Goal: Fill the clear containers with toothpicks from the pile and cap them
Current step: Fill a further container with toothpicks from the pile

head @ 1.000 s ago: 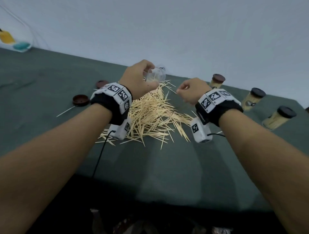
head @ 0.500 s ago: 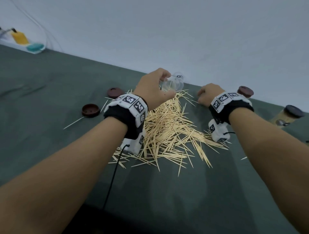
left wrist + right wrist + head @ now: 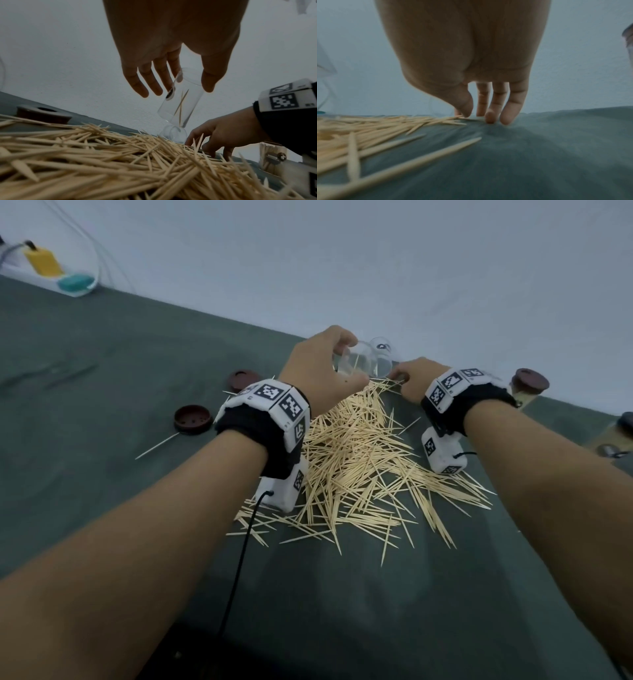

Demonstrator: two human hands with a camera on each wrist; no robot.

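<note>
Plain workroom: cloth-covered table [image 3: 102,364] (grey-green) against bare wall [image 3: 376,268].

The head camera looked down and forward over both forearms at the toothpick pile [image 3: 359,467] on the green table [image 3: 102,371]. The left wrist camera sat low at the pile's 8 o'clock edge, facing the wall. The right wrist camera skimmed the cloth at 2 o'clock, very close. All three shared the pile.

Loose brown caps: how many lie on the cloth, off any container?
2. One cap lies left of the left wristband; the other cap lies farther back, beside the toothpick pile. Hands may hide more.
</note>
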